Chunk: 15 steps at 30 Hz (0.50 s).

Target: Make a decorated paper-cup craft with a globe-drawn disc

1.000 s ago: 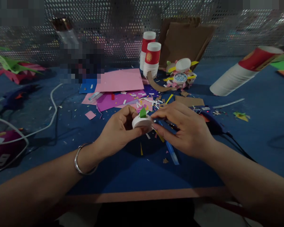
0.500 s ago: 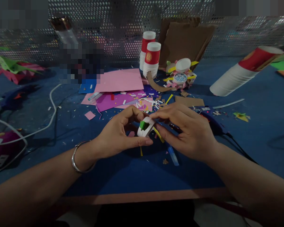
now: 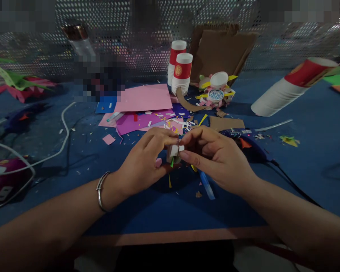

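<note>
Both my hands meet over the blue table (image 3: 158,211), pinching one small white paper cup piece (image 3: 174,151) with a green paper bit sticking out below it. My left hand (image 3: 144,162), with a metal bangle on the wrist, grips it from the left with thumb and fingers curled. From the right, my right hand (image 3: 218,158) holds its side with fingertips pressed together. The piece is tilted on its side and partly hidden by my fingers.
Pink and purple paper sheets (image 3: 143,98) and scraps lie behind my hands. Two red-and-white cup stacks (image 3: 181,71) stand by brown cardboard (image 3: 221,49); another stack (image 3: 289,88) lies at right. A cup craft (image 3: 217,88), a glue gun (image 3: 246,145), a blue pen (image 3: 207,186) and cables (image 3: 64,124) lie around.
The cup piece has been turned over between my fingers: the green bit was on top, then faced me, and now points down. Both hands closed in tighter around it.
</note>
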{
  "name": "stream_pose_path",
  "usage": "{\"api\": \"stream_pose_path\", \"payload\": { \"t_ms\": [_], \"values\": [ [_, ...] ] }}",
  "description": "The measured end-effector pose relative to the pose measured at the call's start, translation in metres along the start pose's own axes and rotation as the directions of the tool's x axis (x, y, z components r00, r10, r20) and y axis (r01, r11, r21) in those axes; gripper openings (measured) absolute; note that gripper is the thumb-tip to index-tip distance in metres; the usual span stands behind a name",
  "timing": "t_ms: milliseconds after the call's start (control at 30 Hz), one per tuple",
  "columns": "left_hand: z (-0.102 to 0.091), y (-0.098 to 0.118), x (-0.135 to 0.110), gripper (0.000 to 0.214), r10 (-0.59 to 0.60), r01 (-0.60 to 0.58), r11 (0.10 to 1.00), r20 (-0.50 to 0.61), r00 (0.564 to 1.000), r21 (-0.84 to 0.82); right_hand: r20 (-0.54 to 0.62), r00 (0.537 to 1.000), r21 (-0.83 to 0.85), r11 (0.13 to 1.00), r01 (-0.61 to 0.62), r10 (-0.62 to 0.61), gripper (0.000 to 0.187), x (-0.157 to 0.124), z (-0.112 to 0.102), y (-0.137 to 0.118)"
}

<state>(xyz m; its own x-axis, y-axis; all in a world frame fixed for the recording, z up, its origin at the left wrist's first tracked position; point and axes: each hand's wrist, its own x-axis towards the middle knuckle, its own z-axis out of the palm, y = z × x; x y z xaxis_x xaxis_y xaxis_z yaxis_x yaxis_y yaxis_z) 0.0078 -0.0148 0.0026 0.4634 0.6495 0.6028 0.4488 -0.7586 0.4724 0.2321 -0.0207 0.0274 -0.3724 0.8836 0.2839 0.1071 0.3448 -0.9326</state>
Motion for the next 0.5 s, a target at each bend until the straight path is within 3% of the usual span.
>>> {"api": "stream_pose_path", "payload": {
  "t_ms": [500],
  "values": [
    [0.0014,0.0059,-0.0051,0.042,-0.077,0.076,0.995,-0.024,0.997,-0.058,0.105,0.993,0.154,0.986,-0.062,0.046,0.028,0.0013,0.0028,-0.0068]
  ]
}}
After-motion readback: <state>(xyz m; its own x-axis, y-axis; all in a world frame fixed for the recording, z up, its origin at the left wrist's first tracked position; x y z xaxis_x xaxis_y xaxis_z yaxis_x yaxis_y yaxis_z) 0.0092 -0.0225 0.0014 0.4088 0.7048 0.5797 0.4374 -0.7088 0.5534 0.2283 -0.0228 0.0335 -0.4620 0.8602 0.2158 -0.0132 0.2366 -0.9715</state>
